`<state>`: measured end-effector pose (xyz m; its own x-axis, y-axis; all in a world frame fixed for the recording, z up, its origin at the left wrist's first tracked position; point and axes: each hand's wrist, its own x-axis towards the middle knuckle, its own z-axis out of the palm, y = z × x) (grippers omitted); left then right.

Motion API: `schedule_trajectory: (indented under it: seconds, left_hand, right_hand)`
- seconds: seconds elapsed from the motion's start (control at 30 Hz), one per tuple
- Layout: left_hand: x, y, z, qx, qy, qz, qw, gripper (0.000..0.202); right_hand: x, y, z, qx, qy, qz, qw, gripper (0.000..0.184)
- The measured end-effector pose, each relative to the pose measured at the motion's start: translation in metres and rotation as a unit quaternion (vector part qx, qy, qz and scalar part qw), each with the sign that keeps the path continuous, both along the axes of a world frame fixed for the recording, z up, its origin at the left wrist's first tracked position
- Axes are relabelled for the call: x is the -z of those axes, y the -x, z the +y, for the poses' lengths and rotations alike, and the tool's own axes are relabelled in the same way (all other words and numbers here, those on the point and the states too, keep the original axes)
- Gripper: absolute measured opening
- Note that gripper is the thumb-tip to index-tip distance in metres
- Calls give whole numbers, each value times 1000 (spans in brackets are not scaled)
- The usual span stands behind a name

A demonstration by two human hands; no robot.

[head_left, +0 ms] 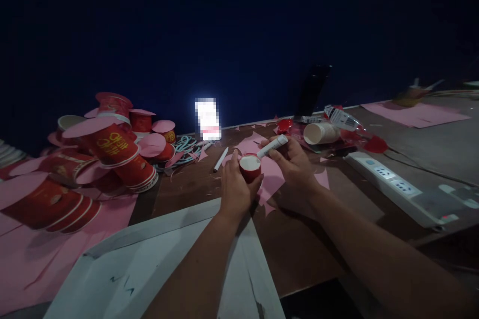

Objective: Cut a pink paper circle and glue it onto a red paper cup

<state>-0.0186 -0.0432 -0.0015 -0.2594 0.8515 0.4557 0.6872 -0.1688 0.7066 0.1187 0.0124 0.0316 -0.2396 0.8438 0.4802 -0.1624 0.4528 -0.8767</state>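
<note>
Head view, middle of the frame: the left hand (235, 190) is wrapped round a small red cup (250, 166), fingers closed on its side, mouth up. The inside looks white; can't tell if anything is in it. The right hand (295, 164) is just beside it & pinches a white glue stick (273, 145), which tilts w/ its low end near the cup's rim. Both hands sit over a pink paper piece (271, 179) on the brown table (299, 244).

Left of the frame: a big pile of red cups (112, 152), many lying on their sides & pushed into each other, some w/ pink paper circles on their mouths. One cup (69, 122) at the back of the pile shows a pale inside. Pink paper sheets (22, 254) lie under the pile.

Bottom middle: a white board (149, 259) w/ small dark marks, under the left arm.

Just up & left of the hands: a white pen (220, 159) lies on the table, near a bright blurred screen (207, 118).

Right of the hands: a pale cup (321, 133) lies on its side in a clear bag, open mouth to the left; looks hollow. A white power strip (396, 187) runs down toward the right edge. Far upper right: another pink sheet (415, 112).
</note>
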Motion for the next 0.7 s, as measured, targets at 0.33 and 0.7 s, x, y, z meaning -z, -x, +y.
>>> schedule_trajectory:
  seconds: [0.33, 0.7]
  left_hand:
    - [-4, 0, -2, -2, 22, -1, 1000, 83]
    - [-11, 1, -5, 1, 46, -23, 999, 83]
  right_hand:
    - [-4, -1, 1, 21, -29, -47, 998, 20]
    - [12, -1, 10, 32, -31, -89, 995, 17]
